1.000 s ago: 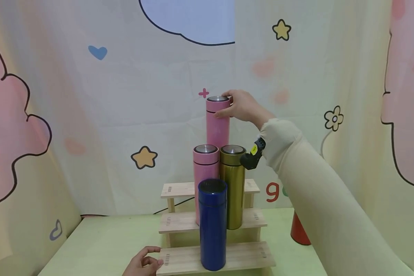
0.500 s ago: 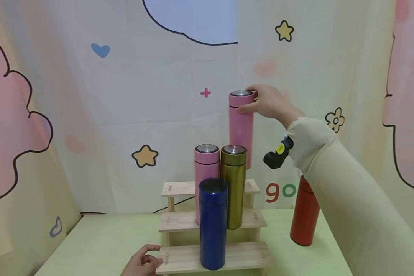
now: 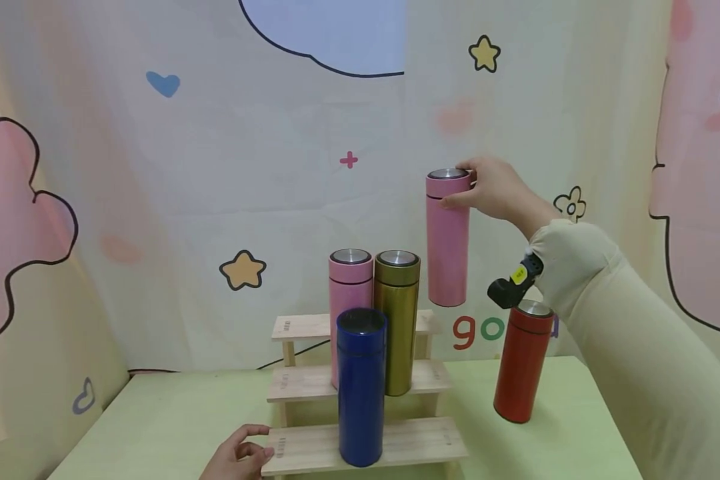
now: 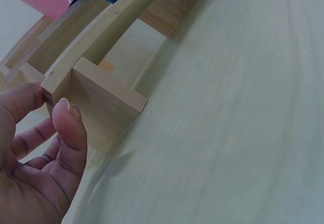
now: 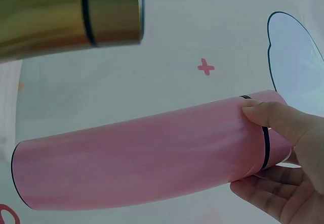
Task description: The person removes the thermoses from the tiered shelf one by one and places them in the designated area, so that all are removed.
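My right hand (image 3: 498, 190) grips a pink thermos flask (image 3: 447, 253) around its lid end, thumb in front. The flask hangs upright in the air, right of the stepped wooden stand (image 3: 306, 453), its base well above the table. In the right wrist view, the thumb presses near the black ring of the flask (image 5: 136, 158). My left hand (image 3: 237, 457) pinches the left end of the stand's lowest step, thumb and forefinger at the corner (image 4: 50, 90). On that step stands a blue thermos flask (image 3: 362, 393). Another pink flask (image 3: 351, 293) and a gold flask (image 3: 399, 333) stand on the middle step.
A red thermos flask (image 3: 521, 367) stands on the pale green table (image 3: 174, 413), right of the stand, partly behind the right sleeve (image 3: 636, 333). The stand's top step (image 3: 303, 327) shows behind the flasks. A printed cloth backdrop (image 3: 216, 167) hangs behind the table.
My right hand has carried the pink flask rightward from behind the gold flask, past the stand's right end. The red flask shows more fully now. The left hand stays at the lowest step.
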Available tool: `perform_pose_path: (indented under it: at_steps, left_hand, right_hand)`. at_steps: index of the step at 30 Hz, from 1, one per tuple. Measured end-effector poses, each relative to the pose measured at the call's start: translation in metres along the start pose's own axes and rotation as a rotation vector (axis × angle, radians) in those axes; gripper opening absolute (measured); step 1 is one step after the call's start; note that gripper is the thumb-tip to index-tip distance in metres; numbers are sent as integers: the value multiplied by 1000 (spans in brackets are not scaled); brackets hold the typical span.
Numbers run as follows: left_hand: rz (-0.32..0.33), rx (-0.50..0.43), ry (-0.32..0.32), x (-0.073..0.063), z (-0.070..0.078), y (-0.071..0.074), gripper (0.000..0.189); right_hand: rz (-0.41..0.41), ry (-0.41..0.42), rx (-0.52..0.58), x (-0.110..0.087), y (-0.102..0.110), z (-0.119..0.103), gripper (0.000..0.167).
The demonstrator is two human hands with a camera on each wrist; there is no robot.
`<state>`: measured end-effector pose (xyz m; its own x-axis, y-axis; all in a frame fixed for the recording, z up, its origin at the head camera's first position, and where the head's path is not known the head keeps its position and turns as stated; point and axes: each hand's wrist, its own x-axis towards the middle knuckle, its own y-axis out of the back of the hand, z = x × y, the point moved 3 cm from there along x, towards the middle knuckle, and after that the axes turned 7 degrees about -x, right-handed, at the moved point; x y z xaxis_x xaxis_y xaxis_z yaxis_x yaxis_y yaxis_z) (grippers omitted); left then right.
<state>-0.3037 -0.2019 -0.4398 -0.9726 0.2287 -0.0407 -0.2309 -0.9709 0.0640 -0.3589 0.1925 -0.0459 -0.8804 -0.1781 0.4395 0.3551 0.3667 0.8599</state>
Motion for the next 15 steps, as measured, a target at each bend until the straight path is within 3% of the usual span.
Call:
perform_pose_path:
  at_steps: [5, 15]
  left_hand:
    - [-16, -10, -1, -1, 1, 0, 71]
    - [-1, -5, 10, -2, 0, -2, 64]
  right_hand:
    - [21, 0, 5, -10, -6, 13, 52]
    - [12, -29, 14, -32, -28, 38, 59]
